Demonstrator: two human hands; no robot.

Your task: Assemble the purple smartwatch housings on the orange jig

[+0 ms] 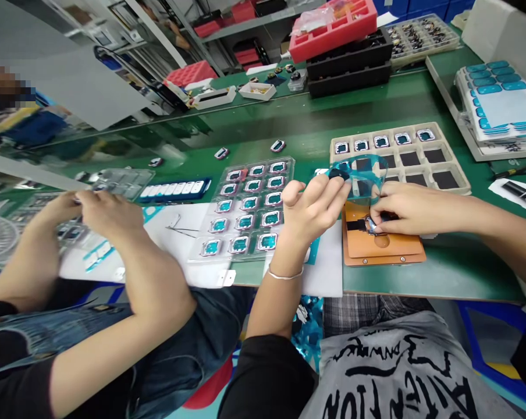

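Observation:
My left hand is raised over the table, fingers bent and close together, at the end of a curled translucent blue film. The film stretches across toward my right hand. With fingertips pinched, my right hand grips a small shiny watch-like part lying on an orange fixture plate. A dark strip shows to the left of that part. My fingers partly cover it. Behind the film stands a beige compartment tray, with framed parts along its back row and dark pads in other compartments.
Left of my hand lies a clear tray of blue-filmed framed parts. A co-worker's hands work farther left, near tweezers. Blue film sheets are stacked at right; a marker lies below them. Black trays stand behind.

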